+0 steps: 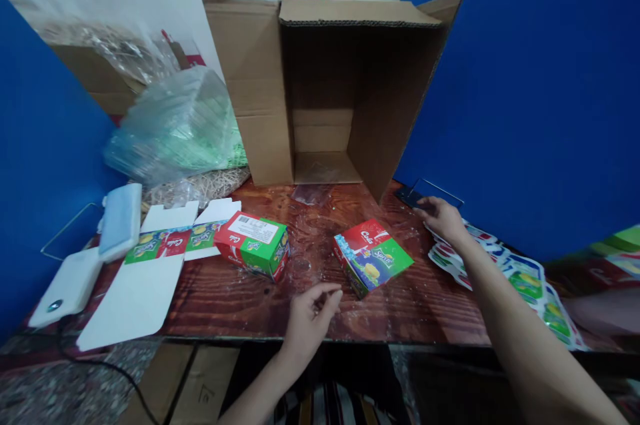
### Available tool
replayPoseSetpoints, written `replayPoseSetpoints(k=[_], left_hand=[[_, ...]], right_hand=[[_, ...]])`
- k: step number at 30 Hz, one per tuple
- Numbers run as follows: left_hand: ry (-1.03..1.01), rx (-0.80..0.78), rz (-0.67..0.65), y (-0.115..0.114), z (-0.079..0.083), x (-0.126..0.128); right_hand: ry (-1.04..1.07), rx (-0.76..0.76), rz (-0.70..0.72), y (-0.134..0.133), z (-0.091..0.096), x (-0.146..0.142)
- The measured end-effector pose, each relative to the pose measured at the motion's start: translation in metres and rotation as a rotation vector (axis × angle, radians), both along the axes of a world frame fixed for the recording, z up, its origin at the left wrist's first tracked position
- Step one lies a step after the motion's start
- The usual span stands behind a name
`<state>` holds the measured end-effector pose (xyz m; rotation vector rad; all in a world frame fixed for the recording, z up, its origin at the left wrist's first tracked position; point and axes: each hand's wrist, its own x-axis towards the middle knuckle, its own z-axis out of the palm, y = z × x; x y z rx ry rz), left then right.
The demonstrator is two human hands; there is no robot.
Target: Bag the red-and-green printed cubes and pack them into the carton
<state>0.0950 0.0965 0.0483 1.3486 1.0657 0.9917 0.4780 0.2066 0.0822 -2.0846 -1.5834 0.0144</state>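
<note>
My left hand (310, 318) hovers over the near edge of the wooden table (240, 292), fingers loosely curled and apart, holding nothing, just short of a folded red, green and blue carton (373, 264). A second folded carton (254, 243) lies left of centre. My right hand (443, 218) rests flat with fingers stretched on a pile of flat printed carton blanks (520, 278) at the right. One unfolded blank (150, 265) lies white side up at the left.
A large open cardboard box (325, 92) lies on its side at the back. A plastic bag of green items (175, 125) sits at back left over straw. Two white devices (80, 258) lie at the far left. Blue partitions (540, 92) stand on both sides.
</note>
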Motion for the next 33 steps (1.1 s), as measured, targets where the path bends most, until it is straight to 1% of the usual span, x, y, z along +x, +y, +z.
replayPoseSetpoints(k=[2, 4, 5, 7, 9, 10, 12, 15, 18, 20, 21, 23, 26, 28, 30, 32, 33], left_hand=[[0.002, 0.093, 0.034, 0.011, 0.014, 0.008], [0.012, 0.174, 0.073, 0.024, 0.024, 0.017], [0.019, 0.204, 0.093, 0.030, 0.028, 0.022], [0.031, 0.238, 0.131, 0.040, 0.031, 0.030], [0.037, 0.246, 0.155, 0.045, 0.029, 0.035], [0.042, 0.245, 0.157, 0.045, 0.026, 0.037], [0.060, 0.238, 0.140, 0.041, 0.020, 0.038], [0.090, 0.223, 0.107, 0.029, 0.010, 0.034], [0.126, 0.221, 0.110, 0.017, 0.000, 0.023], [0.152, 0.211, 0.098, 0.010, -0.006, 0.014], [0.162, 0.204, 0.088, 0.008, -0.008, 0.010], [0.181, 0.190, 0.061, 0.005, -0.013, 0.001], [0.182, 0.145, 0.026, 0.005, -0.018, -0.004], [0.166, 0.071, 0.003, 0.008, -0.022, -0.002], [0.153, -0.027, -0.007, 0.012, -0.025, 0.006], [0.168, -0.111, -0.014, 0.016, -0.026, 0.016], [0.175, -0.136, -0.020, 0.019, -0.025, 0.022]], right_hand=[[0.098, -0.025, 0.003, 0.008, -0.002, -0.001], [0.249, -0.053, 0.064, 0.011, 0.000, -0.010], [0.344, -0.085, 0.121, 0.012, 0.002, -0.019], [0.541, -0.184, 0.278, 0.015, 0.008, -0.043], [0.681, -0.281, 0.435, 0.022, 0.014, -0.073], [0.710, -0.315, 0.492, 0.029, 0.017, -0.089], [0.704, -0.362, 0.535, 0.048, 0.018, -0.116], [0.636, -0.397, 0.497, 0.087, 0.013, -0.145], [0.577, -0.396, 0.466, 0.123, 0.004, -0.161], [0.535, -0.397, 0.472, 0.135, 0.000, -0.169], [0.515, -0.395, 0.483, 0.137, -0.001, -0.172], [0.476, -0.377, 0.512, 0.133, 0.001, -0.174], [0.413, -0.345, 0.526, 0.108, 0.009, -0.161], [0.364, -0.320, 0.496, 0.080, 0.013, -0.142], [0.331, -0.274, 0.424, 0.045, 0.012, -0.119], [0.368, -0.227, 0.314, 0.010, 0.004, -0.098], [0.396, -0.220, 0.283, -0.005, -0.003, -0.090]])
